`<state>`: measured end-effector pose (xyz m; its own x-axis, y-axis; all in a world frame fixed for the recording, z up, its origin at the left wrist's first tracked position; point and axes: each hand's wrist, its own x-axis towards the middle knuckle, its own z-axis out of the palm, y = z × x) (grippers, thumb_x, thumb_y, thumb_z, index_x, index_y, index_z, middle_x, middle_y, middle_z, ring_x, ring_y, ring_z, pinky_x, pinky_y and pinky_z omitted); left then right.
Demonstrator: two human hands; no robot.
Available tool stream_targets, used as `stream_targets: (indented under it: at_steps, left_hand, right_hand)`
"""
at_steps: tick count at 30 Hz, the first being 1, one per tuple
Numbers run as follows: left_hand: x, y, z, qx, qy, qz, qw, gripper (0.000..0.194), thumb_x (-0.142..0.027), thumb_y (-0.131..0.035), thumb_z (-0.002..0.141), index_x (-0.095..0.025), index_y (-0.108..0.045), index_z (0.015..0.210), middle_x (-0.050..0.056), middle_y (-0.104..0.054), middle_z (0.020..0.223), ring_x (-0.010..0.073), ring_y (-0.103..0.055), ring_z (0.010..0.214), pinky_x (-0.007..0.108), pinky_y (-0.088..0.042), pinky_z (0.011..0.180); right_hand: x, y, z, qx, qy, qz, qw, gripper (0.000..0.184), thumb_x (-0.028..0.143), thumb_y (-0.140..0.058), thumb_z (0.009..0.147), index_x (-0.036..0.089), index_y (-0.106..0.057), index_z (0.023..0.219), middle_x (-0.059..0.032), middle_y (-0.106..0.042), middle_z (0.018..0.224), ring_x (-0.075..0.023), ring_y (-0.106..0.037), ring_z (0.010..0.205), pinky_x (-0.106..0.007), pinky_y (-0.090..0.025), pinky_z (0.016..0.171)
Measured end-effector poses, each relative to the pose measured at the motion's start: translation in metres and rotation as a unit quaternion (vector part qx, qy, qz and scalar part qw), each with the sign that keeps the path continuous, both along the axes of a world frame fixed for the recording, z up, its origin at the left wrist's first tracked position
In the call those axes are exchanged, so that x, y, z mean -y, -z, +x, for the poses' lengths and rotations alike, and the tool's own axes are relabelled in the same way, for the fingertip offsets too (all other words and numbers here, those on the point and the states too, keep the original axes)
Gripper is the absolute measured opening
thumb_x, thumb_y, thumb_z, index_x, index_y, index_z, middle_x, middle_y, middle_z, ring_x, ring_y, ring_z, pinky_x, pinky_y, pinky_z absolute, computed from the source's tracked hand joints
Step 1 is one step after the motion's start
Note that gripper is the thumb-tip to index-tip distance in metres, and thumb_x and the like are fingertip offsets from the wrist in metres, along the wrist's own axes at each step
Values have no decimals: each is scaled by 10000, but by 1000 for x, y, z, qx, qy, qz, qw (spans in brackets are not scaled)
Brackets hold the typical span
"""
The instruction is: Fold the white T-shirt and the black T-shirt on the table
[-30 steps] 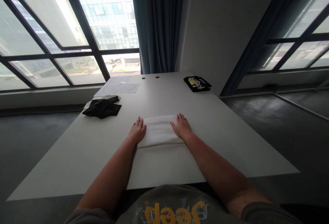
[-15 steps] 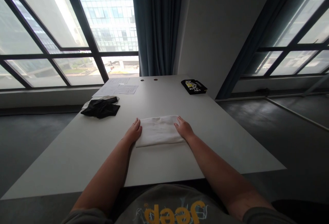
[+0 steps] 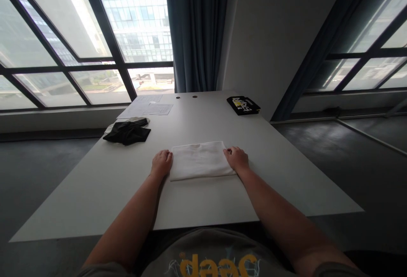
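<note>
A white shirt (image 3: pixel 200 161), folded into a flat rectangle, lies on the table in front of me. A small neckline-like mark shows at the middle of its far edge. My left hand (image 3: pixel 162 162) is closed at its left edge, fingertips curled against the cloth. At the right edge, the curled fingers of my right hand (image 3: pixel 237 158) grip the side, with the thumb toward the cloth. The fabric stays flat on the table between both hands.
Crumpled black cloth (image 3: pixel 127 132) lies over a pale one on the table's left side. Behind it are printed paper sheets (image 3: pixel 157 108). A folded black garment with white and yellow print (image 3: pixel 243 105) sits at the far right of the white table (image 3: pixel 197 205).
My right hand has shifted to the right and its fingers have curled in at the shirt's edge. My left hand's fingers have also drawn in. The shirt looks slightly wider.
</note>
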<state>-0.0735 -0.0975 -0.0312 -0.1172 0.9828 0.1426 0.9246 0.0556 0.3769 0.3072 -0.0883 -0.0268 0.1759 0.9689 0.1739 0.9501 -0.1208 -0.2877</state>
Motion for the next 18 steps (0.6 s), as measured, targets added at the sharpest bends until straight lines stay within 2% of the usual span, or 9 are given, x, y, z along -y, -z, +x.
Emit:
stream_targets:
  at_steps: [3,6,11,18]
  left_hand:
    - [-16,-8,7,-7,-22,3,1000,470,-428,-353,1062,-220,-635,1376,126,-653,1410,284,-576,1317,421,-409,1131]
    - [-30,-14,12,-14,-15,-4,1000,442,-468,-392,1041,-273,-701,1290,113,-671,1360,293,-615,1252,416,-448,1060]
    - [-36,-16,11,-15,5,-11,1000,320,-455,-504,988,-299,-760,1100,59,-744,1132,239,-676,1100,322,-476,932]
    - [-28,-13,7,-10,-8,-7,1000,312,-448,-483,994,-286,-742,1056,51,-754,1127,233,-678,1087,310,-468,900]
  right_hand:
    - [-25,-6,0,-21,-1,-29,999,549,606,-478,1009,193,-700,1293,-156,-704,1269,-281,-646,1157,-377,-468,971]
    - [-45,-9,-6,-31,-7,-42,999,599,641,-485,993,210,-659,1372,-155,-686,1325,-281,-641,1180,-374,-471,974]
    - [-55,-3,-12,-31,18,-26,999,391,465,-467,1037,231,-756,1159,-115,-735,1227,-247,-657,1125,-349,-473,947]
    - [-53,3,-8,-23,28,-11,999,363,366,-458,1040,180,-766,1090,-134,-731,1210,-258,-649,1115,-332,-460,931]
